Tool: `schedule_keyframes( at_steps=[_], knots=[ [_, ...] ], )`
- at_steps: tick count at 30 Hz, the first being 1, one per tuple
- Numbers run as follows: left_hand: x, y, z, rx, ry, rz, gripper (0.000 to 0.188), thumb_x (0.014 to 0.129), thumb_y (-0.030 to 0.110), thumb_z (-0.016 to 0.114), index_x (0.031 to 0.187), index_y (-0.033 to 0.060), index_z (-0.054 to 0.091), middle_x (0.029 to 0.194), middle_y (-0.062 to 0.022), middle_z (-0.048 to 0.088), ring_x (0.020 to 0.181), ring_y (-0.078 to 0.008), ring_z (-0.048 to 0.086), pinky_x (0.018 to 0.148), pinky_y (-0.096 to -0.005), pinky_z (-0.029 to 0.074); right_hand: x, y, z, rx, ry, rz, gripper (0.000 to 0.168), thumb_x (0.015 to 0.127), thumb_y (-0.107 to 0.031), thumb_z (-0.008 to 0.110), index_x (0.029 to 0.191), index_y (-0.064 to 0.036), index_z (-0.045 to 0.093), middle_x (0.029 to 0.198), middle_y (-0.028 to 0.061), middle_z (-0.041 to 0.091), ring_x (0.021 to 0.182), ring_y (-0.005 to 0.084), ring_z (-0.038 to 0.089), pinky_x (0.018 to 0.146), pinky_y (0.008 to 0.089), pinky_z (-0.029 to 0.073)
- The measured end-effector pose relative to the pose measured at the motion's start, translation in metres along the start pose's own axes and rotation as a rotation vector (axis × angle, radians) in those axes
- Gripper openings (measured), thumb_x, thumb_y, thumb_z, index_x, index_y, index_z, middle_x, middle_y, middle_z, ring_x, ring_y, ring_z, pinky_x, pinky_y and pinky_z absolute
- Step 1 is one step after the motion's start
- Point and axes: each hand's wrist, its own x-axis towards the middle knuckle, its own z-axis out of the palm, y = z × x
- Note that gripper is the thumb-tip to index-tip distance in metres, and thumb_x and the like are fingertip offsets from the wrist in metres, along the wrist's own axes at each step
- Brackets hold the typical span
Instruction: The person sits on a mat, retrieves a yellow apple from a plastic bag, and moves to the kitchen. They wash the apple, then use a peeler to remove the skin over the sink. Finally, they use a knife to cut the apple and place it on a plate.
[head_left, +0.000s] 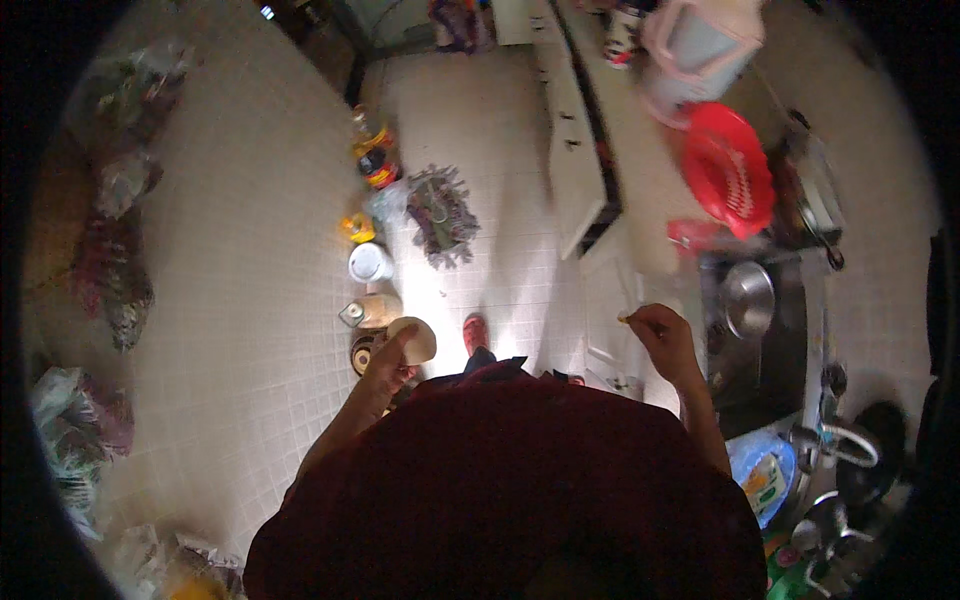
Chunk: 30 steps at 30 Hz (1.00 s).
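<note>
My left hand (390, 366) grips a pale, round, smooth object (420, 343), with the thumb laid over its near side. Whether it is a peeled vegetable or a small dish, I cannot tell. Out to the right, beside the sink, my right hand (666, 341) pinches a tiny yellowish piece (623, 319) between thumb and fingertips. A steel bowl (750, 301) rests in the dark sink (757, 382), just right of that hand. Below my left hand, a brown patterned jar (365, 352) and a tan jar with a clasp (379, 310) stand by the wall.
A red plastic basket (727, 169), a pink-rimmed container (697, 60) and a pan (814, 195) occupy the right-hand counter. Several bottles (377, 161) and a white-lidded tub (370, 262) line the left wall near a fringed mat (442, 214). Drawers (574, 150) project on the right.
</note>
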Motion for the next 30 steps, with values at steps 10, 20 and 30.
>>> schedule_keyframes(
  at_steps=[10, 20, 30],
  knots=[
    [0.02, 0.008, -0.146, -0.294, 0.291, 0.167, 0.051, 0.081, 0.018, 0.074, 0.119, 0.0116, 0.041, 0.098, -0.0073, 0.059, 0.071, -0.0173, 0.062, 0.041, -0.0255, 0.043, 0.168, -0.122, 0.217, -0.23, -0.513, -0.193, 0.014, 0.088, -0.014, 0.066, 0.095, -0.002, 0.065, 0.095, 0.0118, 0.065, 0.079, 0.0203, 0.065, 0.072, 0.0321, 0.052],
    [0.003, -0.056, -0.215, -0.506, 0.584, -0.12, 0.055, 0.075, 0.025, 0.078, 0.12, 0.0115, 0.048, 0.101, -0.005, 0.061, 0.079, -0.0163, 0.061, 0.056, -0.0282, 0.045, 0.225, -0.146, 0.344, -0.43, -0.907, -0.163, 0.019, 0.086, -0.018, 0.069, 0.093, -0.001, 0.064, 0.081, 0.0121, 0.067, 0.071, 0.019, 0.064, 0.068, 0.0324, 0.051],
    [-0.036, -0.089, -0.208, -0.619, 0.528, -0.046, 0.061, 0.078, 0.039, 0.073, 0.123, 0.0128, 0.042, 0.113, -0.0071, 0.056, 0.098, -0.0194, 0.056, 0.076, -0.0396, 0.046, 0.211, -0.143, 0.436, -0.347, -1.183, -0.478, 0.023, 0.086, -0.027, 0.068, 0.09, -0.004, 0.065, 0.081, 0.0126, 0.067, 0.075, 0.0261, 0.065, 0.07, 0.0364, 0.05]
  ],
)
